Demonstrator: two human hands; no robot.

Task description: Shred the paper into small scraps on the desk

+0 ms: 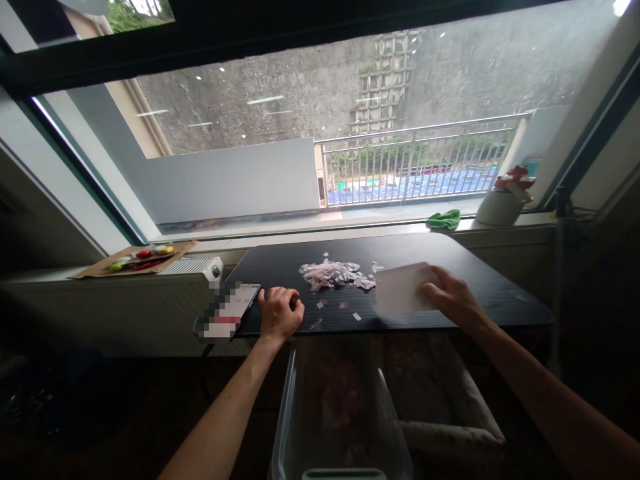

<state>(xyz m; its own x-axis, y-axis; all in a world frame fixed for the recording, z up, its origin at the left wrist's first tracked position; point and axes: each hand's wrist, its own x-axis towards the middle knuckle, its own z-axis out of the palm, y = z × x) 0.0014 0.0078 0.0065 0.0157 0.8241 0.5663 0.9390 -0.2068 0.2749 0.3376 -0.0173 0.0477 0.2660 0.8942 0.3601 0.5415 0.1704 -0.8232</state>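
— Status? Right hand [453, 298] fingers grasping white card [400, 288] on counter [490, 293], centre frame, beside paper scraps [333, 273]; left hand [280, 313] fingers curled, resting flat.
— Next? Probably sweeping scraps toward clear bin [340, 407] below.

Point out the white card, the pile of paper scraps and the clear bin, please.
white card [400, 288], head view, middle of its face
pile of paper scraps [333, 274], head view, centre of heap
clear bin [284, 413], head view, left wall
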